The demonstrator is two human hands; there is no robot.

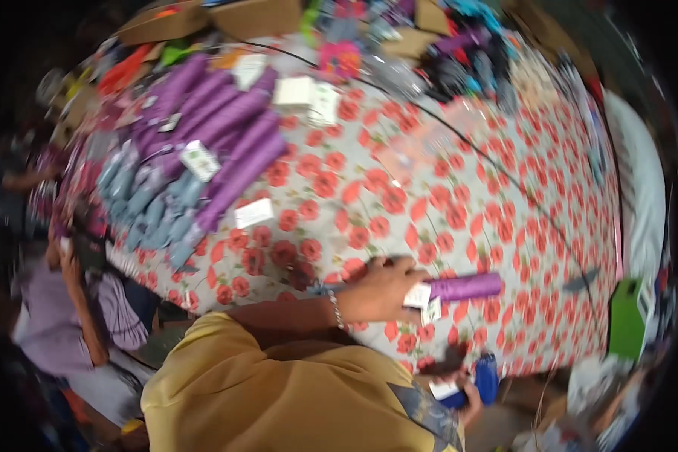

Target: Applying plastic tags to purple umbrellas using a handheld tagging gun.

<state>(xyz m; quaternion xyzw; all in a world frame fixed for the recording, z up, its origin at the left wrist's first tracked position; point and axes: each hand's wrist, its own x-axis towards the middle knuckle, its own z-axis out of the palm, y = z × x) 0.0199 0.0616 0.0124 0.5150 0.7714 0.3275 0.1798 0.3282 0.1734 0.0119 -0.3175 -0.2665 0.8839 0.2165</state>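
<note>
My left hand, a chain bracelet at its wrist, lies over the middle of a slim purple roll, which looks like a folded umbrella. Its fingers bend round the roll, and a grey-blue end pokes out on the left. Small white tags hang beside my fingertips. Lower right, at the table's front edge, my right hand grips a dark blue roll-shaped item with a white card on it. Motion blur and the low angle hide part of these fingers.
A red-flowered cloth covers the table. Several purple rolls with grey-blue ends are piled at left, with white cards nearby. Cartons and bagged goods line the far edge. A black cable crosses the cloth. Another person sits at left.
</note>
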